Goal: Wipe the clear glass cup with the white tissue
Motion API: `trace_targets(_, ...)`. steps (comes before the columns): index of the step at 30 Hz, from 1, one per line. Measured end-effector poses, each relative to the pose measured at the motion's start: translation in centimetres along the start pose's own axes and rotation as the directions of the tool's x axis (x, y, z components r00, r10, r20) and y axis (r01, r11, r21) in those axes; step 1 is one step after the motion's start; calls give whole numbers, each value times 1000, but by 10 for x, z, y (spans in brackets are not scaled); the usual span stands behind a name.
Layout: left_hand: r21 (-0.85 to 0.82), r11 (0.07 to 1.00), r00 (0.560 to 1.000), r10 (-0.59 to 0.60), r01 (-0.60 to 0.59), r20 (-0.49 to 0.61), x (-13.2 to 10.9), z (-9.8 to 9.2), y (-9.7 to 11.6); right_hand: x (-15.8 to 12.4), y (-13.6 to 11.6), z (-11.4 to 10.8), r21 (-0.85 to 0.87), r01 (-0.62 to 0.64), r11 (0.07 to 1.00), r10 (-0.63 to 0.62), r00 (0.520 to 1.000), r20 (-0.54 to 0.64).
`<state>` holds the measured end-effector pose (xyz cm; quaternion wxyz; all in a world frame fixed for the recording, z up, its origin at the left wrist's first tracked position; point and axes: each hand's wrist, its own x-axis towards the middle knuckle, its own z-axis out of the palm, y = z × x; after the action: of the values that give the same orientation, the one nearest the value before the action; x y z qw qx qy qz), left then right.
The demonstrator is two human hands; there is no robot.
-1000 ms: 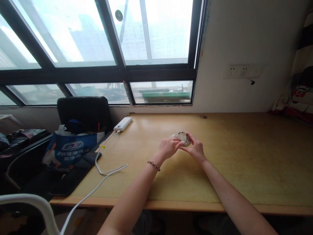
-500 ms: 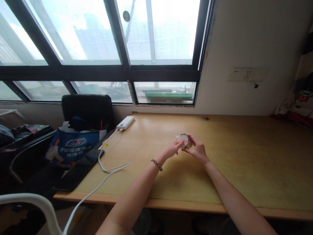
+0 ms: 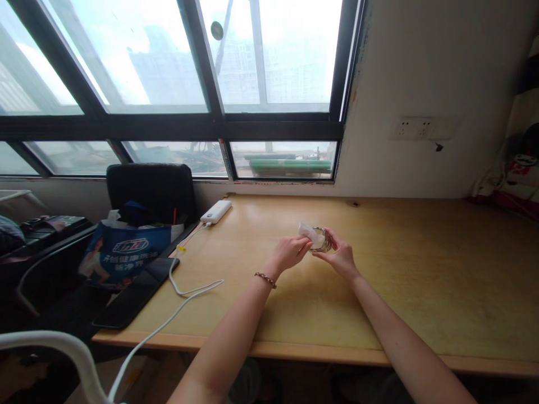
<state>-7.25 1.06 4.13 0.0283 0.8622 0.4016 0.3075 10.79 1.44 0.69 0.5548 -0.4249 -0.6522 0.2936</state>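
My right hand [image 3: 340, 257] is wrapped around a small round cup [image 3: 324, 241] with a dark-and-light patterned side, held tilted above the wooden table. The cup's mouth faces left, toward my left hand [image 3: 291, 251], which wears a beaded bracelet. Pinched in my left fingers is a thin white tissue [image 3: 309, 232]. Part of it sticks up above the fingers, and its right end lies at the cup's mouth; how far it reaches inside is hidden.
A white power bank [image 3: 216, 211] with a white cable [image 3: 185, 303] lies on the left of the wooden table [image 3: 421, 280]. Beyond its left edge, a blue bag [image 3: 130, 252] rests on a black chair [image 3: 151, 185]. Windows and a wall socket [image 3: 415, 128] are behind.
My left hand has drawn back slightly to the left from the cup's mouth. More of the white tissue now shows above its fingers. My right hand keeps its hold on the cup.
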Motion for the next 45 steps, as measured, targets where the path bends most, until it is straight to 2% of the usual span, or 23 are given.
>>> trace_targets(3,-39,997,994,65,-69,-88,1,2,2,4,1,0,166,-85,982,92,995,-37)
trace_targets(5,-115,990,989,63,-79,-137,2,6,4,6,0,0,280,-132,951,148,988,-37)
trace_targets(9,-350,937,977,-80,5,-199,5,18,11,7,-2,-1,416,-157,896,185,982,-27)
trace_targets(14,-537,841,960,-203,70,-192,9,24,17,6,-2,0,397,-136,908,170,984,-52)
trace_targets(18,-506,856,972,-195,102,-134,8,27,21,7,4,2,314,-84,946,128,985,-120)
trace_targets(23,-363,927,987,-134,94,-87,2,40,25,8,12,0,145,-62,988,98,960,-263)
trace_targets(27,-295,952,993,-105,87,-47,-1,43,27,9,16,-2,64,-79,995,95,949,-302)
trace_targets(30,-281,955,991,-119,98,-55,-2,43,27,8,15,-1,66,-88,994,104,946,-306)
trace_targets(33,-324,933,978,-192,155,-85,0,42,28,7,10,0,110,-79,991,106,956,-272)
trace_targets(36,-433,888,965,-229,156,-123,4,37,28,7,5,1,210,-83,974,124,973,-192)
trace_targets(40,-589,799,944,-277,122,-180,8,27,25,5,-3,0,380,-171,909,185,983,0)
trace_targets(45,-765,624,915,-384,160,-122,9,20,18,-2,-12,0,525,-314,791,230,948,220)
